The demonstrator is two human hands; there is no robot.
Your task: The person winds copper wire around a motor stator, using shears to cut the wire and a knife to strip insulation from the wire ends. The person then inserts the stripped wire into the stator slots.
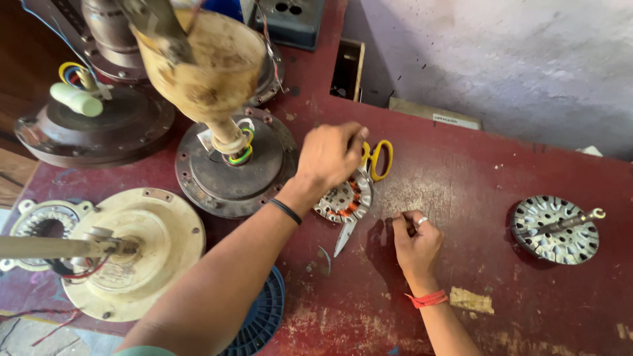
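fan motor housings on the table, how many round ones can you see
3. A dark housing at far left, a dark housing with coloured wires beside the left hand, and a cream housing near the front-left edge. More may sit beyond the frame.

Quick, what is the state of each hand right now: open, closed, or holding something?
Left hand: closed, fingers pinched above the round stator with copper windings, beside the yellow-handled scissors.
Right hand: closed fist on the red table; contents cannot be told.

My left hand grips glossy yellow plastic scissors over a copper-wound metal stator; the red-painted workbench looks scuffed, matt and worn.
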